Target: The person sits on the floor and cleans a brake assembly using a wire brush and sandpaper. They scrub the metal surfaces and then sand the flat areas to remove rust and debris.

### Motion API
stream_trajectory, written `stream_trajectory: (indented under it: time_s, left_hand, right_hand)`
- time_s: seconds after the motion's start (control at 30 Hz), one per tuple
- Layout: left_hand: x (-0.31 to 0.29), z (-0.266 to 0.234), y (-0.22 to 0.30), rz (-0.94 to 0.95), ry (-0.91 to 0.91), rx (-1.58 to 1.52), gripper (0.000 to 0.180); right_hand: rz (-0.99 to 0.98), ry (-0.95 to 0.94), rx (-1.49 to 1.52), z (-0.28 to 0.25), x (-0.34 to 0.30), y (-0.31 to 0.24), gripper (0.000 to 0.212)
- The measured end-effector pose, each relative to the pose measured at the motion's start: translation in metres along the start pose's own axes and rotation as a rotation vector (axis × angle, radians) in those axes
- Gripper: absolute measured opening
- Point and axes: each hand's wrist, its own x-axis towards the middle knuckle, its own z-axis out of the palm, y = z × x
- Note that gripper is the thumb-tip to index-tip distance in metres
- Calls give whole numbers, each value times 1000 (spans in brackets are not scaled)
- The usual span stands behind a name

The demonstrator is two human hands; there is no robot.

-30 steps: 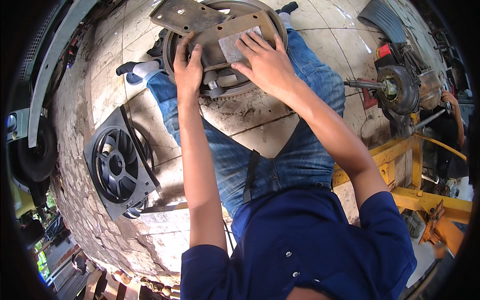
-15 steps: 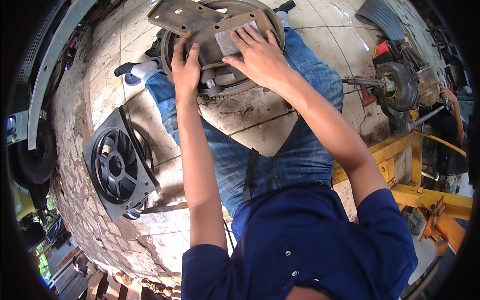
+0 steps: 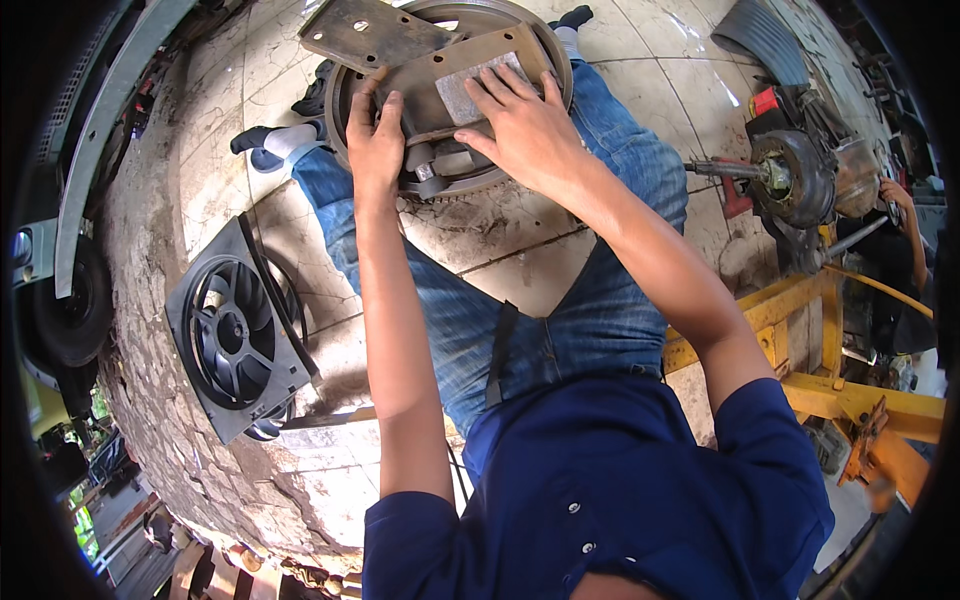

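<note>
Between my legs a toothed flywheel [image 3: 455, 192] lies on the floor, with a rusty angled metal bracket [image 3: 420, 92] across it. My left hand [image 3: 376, 140] grips the bracket's left end, fingers at its far side and thumb nearer me. My right hand [image 3: 525, 125] lies flat with fingers spread over a grey sheet of what looks like sandpaper [image 3: 460, 97], which rests on the bracket's face. The palm covers the sheet's near right part. A short cylindrical metal piece [image 3: 428, 172] shows below the bracket, inside the flywheel.
On the tiled floor [image 3: 500, 265] at left stands a black radiator fan [image 3: 233, 330] in its shroud. To the right are a greasy axle assembly [image 3: 790, 170], a yellow steel frame [image 3: 860, 400] and a ribbed grey sheet [image 3: 760, 38]. Another person's arm [image 3: 910, 235] shows at far right.
My right hand has slid slightly right and toward me, and the grey sheet has shifted a little right with it. The bracket and my left hand have shifted slightly right too.
</note>
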Motion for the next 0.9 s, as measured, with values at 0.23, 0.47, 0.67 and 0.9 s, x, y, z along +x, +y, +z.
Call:
stream_trajectory:
  time_s: [0.23, 0.47, 0.67, 0.9]
  left_hand:
    - [0, 1, 3, -39, 5, -16, 37]
    - [3, 0, -2, 13, 3, 19, 38]
    - [3, -6, -5, 24, -11, 50, 39]
    - [1, 3, 5, 51, -2, 66, 36]
  right_hand:
    - [13, 59, 82, 7, 9, 9, 71]
    - [-3, 15, 72, 2, 1, 11, 73]
    - [45, -6, 69, -2, -1, -9, 72]
    - [53, 19, 102, 5, 14, 2, 72]
